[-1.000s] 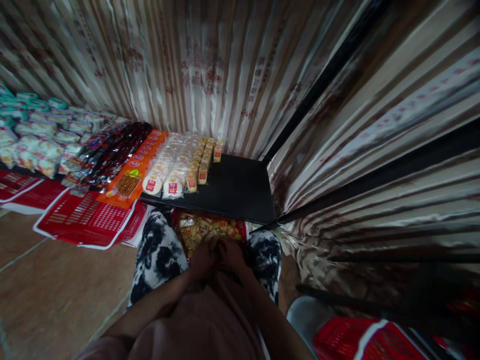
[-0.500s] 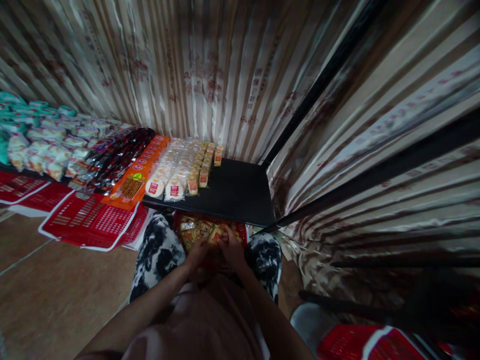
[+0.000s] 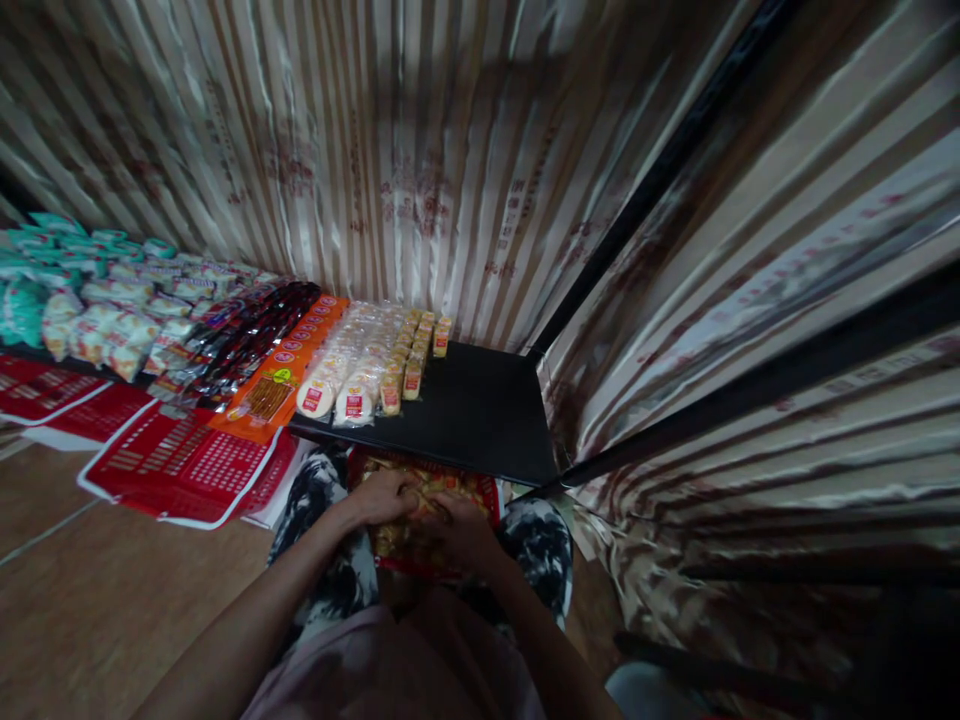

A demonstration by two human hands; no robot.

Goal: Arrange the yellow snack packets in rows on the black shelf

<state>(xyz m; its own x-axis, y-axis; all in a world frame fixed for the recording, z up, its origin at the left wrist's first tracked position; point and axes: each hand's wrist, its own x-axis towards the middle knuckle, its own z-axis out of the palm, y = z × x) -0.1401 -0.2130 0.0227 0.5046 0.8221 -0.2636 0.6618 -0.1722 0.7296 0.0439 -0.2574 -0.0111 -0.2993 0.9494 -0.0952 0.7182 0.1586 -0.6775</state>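
Observation:
A red basket [image 3: 499, 500] sits between my knees, filled with small yellow-gold wrapped snack packets [image 3: 397, 545]. My left hand [image 3: 386, 495] lies over the packets on the left, its fingers stretched toward the middle. Close by, my right hand [image 3: 454, 525] reaches into the same heap with its fingers apart. No packet shows clearly gripped in either hand; dim light and blur hide the fingertips. Just beyond the basket, short rows of yellow snack packets [image 3: 412, 375] stand on a black shelf [image 3: 487, 410].
Left of the yellow rows are clear-wrapped round white crackers [image 3: 354, 402], an orange snack bag [image 3: 262, 400], dark packets [image 3: 247, 340], white bags [image 3: 127, 340] and green bags [image 3: 26, 310]. Red baskets [image 3: 180, 460] stand below the shelf. A striped curtain [image 3: 450, 150] and black poles [image 3: 637, 230] enclose the shelf.
The yellow packet held between both hands is no longer visible there. My left hand has moved up and over the heap; my right hand has lowered into it. The view has tilted slightly up.

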